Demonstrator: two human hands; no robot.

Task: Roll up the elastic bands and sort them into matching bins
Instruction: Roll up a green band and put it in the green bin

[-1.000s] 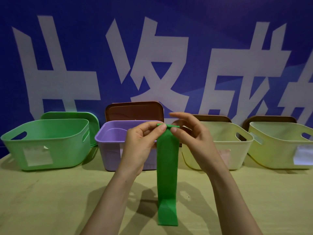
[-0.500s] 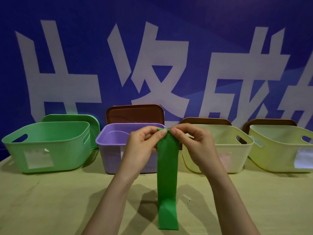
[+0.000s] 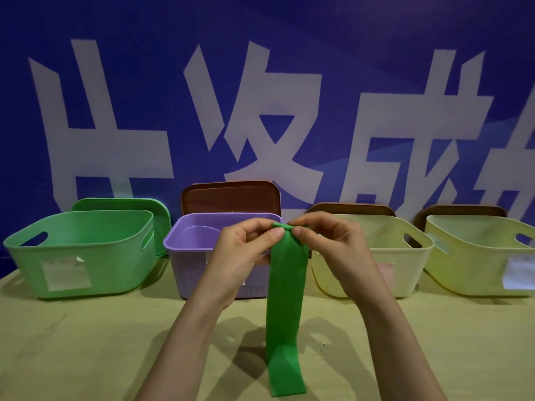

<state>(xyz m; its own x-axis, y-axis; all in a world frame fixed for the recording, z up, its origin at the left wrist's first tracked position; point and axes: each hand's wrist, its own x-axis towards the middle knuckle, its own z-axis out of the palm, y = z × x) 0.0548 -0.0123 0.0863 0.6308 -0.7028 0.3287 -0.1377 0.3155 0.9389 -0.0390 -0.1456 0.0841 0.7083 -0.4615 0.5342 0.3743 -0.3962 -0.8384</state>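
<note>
- We work before a blue backdrop [image 3: 347,39] with large white characters, at a broad olive-yellow tabletop [image 3: 86,342]; the flat top gives the slack somewhere to lie.
- Four open plastic bins stand in a row along its far edge: a green handled bin [image 3: 121,270] at the left, a lilac bin [image 3: 188,267] beside it, then a cream-yellow bin [image 3: 405,273] and a yellow-green bin [image 3: 469,270]; we judge the green handled bin to be the match, so the finished roll should travel leftward.
- The long flat green elastic band [image 3: 285,299] hangs upright in front of the lilac bin, its top end near rim height and its bottom end bent forward onto the tabletop; we judge that nearly the whole length is left to roll.
- Our left hand [image 3: 243,256] and right hand [image 3: 333,250] meet at the top end, each pinching one side of it between thumb and forefinger; neither hand is free.
- The small rolled lip [image 3: 282,225] looks like only a first turn; we would turn both sides evenly so the roll runs square to the band's edges, with light tension in the hanging part.
- Our fingertips [image 3: 278,233] sit close together near the middle; spreading them toward the edges should stop the roll coning, and we expect the stretchy band to spring open if the pinch slackens.
</note>
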